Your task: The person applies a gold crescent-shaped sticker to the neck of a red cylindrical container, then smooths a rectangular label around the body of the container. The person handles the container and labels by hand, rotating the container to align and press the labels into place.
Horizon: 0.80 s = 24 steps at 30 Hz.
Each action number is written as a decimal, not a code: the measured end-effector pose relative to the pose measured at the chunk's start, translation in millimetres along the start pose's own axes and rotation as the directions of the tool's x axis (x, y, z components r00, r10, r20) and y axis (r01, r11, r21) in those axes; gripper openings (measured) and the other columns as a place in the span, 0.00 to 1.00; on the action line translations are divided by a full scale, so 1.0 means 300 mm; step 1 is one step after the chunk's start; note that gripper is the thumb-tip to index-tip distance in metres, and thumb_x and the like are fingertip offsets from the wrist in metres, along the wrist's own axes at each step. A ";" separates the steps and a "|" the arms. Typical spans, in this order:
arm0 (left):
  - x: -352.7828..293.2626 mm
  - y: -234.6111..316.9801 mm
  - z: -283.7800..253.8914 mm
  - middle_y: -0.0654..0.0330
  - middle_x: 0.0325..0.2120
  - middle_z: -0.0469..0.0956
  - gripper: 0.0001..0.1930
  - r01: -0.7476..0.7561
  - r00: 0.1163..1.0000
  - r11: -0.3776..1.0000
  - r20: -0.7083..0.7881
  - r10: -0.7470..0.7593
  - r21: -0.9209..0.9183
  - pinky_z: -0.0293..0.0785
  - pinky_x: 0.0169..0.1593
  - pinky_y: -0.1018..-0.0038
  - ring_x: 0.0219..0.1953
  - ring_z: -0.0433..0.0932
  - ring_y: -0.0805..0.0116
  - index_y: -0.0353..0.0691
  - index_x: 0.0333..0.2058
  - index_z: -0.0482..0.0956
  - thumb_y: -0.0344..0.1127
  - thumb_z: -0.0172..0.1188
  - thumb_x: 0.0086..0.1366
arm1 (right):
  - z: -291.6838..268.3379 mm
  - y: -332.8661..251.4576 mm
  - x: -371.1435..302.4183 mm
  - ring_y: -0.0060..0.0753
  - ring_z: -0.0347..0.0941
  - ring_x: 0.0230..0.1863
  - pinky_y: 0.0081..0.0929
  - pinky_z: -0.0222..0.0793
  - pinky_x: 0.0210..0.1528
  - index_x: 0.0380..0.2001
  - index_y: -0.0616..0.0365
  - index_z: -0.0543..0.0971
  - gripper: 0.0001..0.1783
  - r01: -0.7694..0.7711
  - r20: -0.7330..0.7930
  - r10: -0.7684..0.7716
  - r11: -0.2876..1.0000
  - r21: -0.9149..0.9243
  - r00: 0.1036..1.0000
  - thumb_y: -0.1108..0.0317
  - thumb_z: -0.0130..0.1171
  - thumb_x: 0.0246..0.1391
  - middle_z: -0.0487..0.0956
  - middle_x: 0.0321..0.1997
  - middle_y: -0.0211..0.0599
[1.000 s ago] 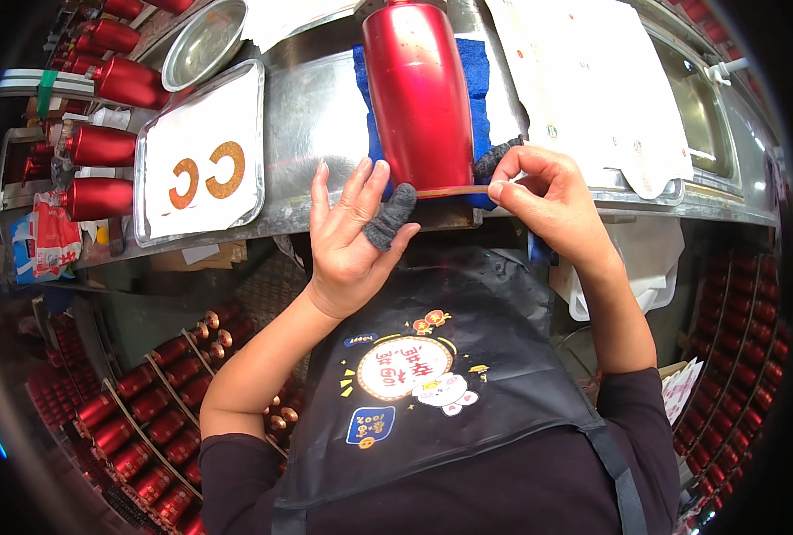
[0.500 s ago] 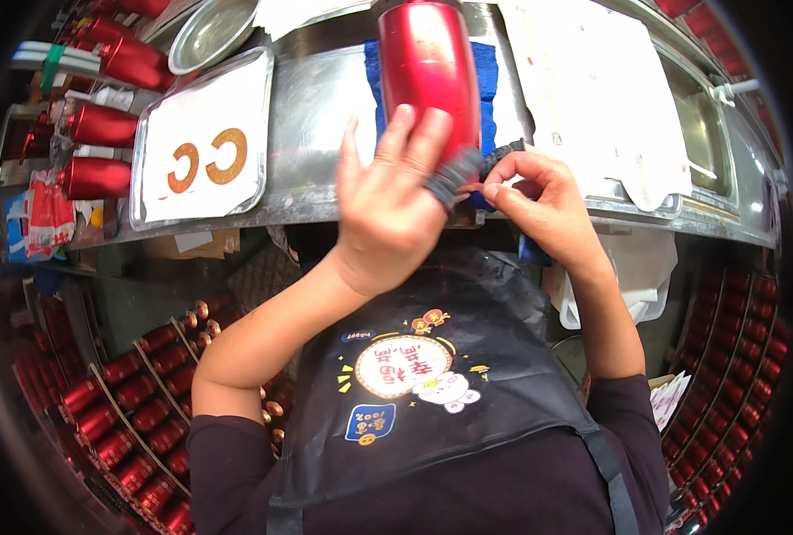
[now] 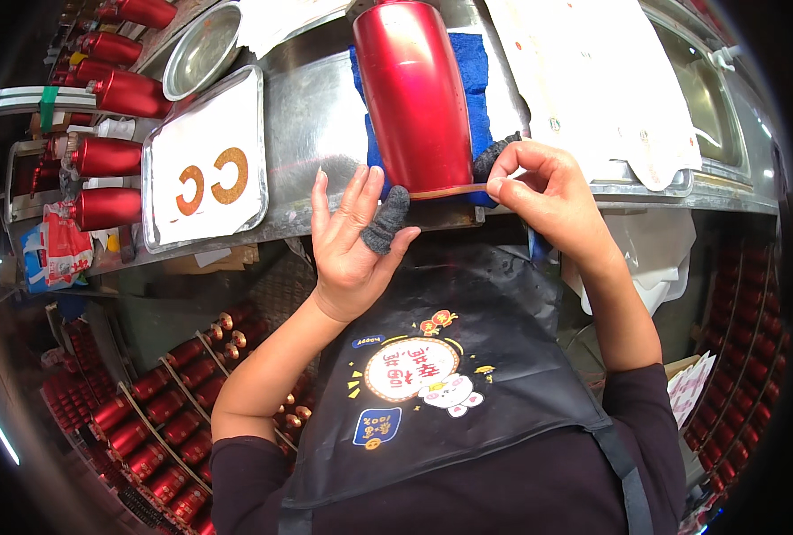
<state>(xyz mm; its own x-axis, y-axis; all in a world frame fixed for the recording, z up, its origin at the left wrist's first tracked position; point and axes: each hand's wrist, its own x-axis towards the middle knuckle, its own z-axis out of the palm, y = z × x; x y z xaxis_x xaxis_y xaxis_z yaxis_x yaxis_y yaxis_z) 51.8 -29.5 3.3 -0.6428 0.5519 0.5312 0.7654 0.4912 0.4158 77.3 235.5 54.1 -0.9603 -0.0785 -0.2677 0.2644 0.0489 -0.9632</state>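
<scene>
A glossy red bottle-shaped vessel (image 3: 414,98) lies on a blue cloth (image 3: 473,67), its near end toward me. Along that near end runs a thin gold-brown strip (image 3: 441,191). My right hand (image 3: 543,192) pinches the strip's right end between thumb and a finger; its index finger wears a dark knitted cover. My left hand (image 3: 356,245) is open with fingers spread, just left of the vessel's near end. A grey knitted cover (image 3: 386,223) sits on its index finger, whose tip is beside the strip's left end; whether it touches cannot be made out.
To the left, a tray with a white sheet (image 3: 213,116) carries two gold C-shaped pieces (image 3: 230,176). A metal bowl (image 3: 202,53) stands behind it. White sheets (image 3: 592,89) cover the right side. Several red vessels (image 3: 106,208) are at the far left; racks of more stand below.
My left hand has drawn back from over the vessel, down and left, baring its near end and the strip. My right hand keeps its pinch, nearly in place.
</scene>
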 end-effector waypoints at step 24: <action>0.135 0.012 0.033 0.42 0.61 0.72 0.32 0.032 0.992 0.992 -0.121 -0.047 -0.119 0.57 0.68 0.41 0.62 0.73 0.44 0.32 0.56 0.77 0.27 0.75 0.51 | 0.017 0.014 0.011 0.09 0.65 0.29 0.12 0.59 0.31 0.29 0.61 0.79 0.07 0.014 0.004 -0.014 0.996 -0.086 1.000 0.70 0.64 0.56 0.73 0.30 0.22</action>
<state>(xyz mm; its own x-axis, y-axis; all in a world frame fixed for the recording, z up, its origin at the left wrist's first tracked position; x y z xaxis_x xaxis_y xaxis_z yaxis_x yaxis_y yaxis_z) 28.3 1.2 19.0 -0.6693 0.4425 0.5968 0.7425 0.4255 0.5173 75.7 230.4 49.0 -0.9635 -0.0832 -0.2543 0.2422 0.1331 -0.9611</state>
